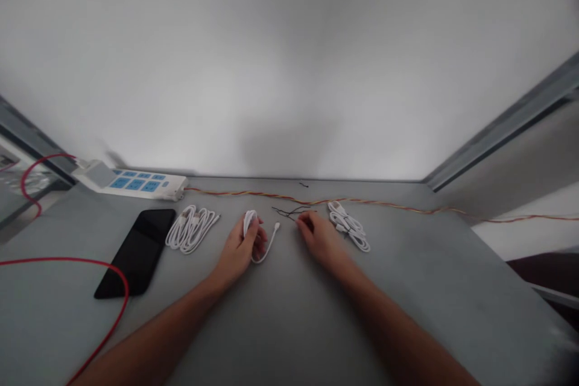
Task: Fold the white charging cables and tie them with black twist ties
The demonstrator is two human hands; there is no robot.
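My left hand [244, 241] is closed around a coiled white charging cable [249, 221]. One end of that cable [270, 246] hangs out in a curve to the right, its small plug pointing up. Several thin black twist ties [289, 212] lie in a loose bunch between my hands. My right hand [316, 235] pinches thumb and fingers together at the near side of this bunch, where a dark strand runs to the fingertips. Just beyond it, to the right, rests another white cable bundle [350, 228], folded and tied.
Coiled white cables [190, 230] and a black phone [138, 253] lie at left. Behind them sits a power strip [140, 185] with a plugged-in adapter [100, 174]. A red cable [123, 289] crosses the left front; a twisted red-yellow cord [271, 195] runs along the white back wall.
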